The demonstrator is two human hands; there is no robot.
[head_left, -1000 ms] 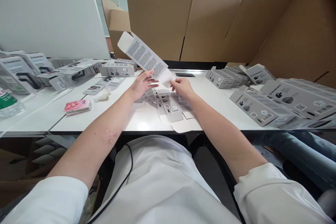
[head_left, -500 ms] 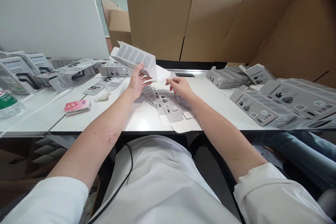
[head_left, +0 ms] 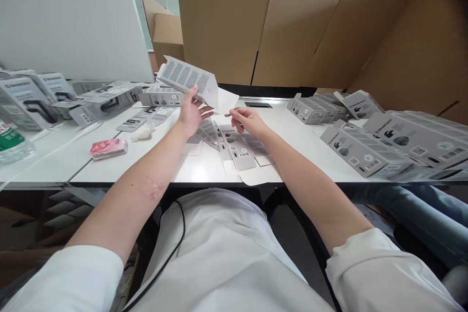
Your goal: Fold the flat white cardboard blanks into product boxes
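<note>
Over the white table [head_left: 300, 136], the carton [head_left: 190, 78] tilts, gripped by the left hand [head_left: 190, 116]! Shaping looks under way; its open flap [head_left: 226, 100] seems to want folding, right hand [head_left: 248, 121] loosely curled, seemingly empty, above flattened cartons [head_left: 237, 146].

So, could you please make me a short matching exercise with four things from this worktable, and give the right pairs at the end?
Things
1. open carton
2. flat cartons
3. packet
4. bottle

Places and colours
A. pink, lying on the table
B. overlapping, partly hidden by the right hand
C. green-labelled, at the picture's left edge
D. raised in the left hand

Right pairs: 1-D, 2-B, 3-A, 4-C
</note>
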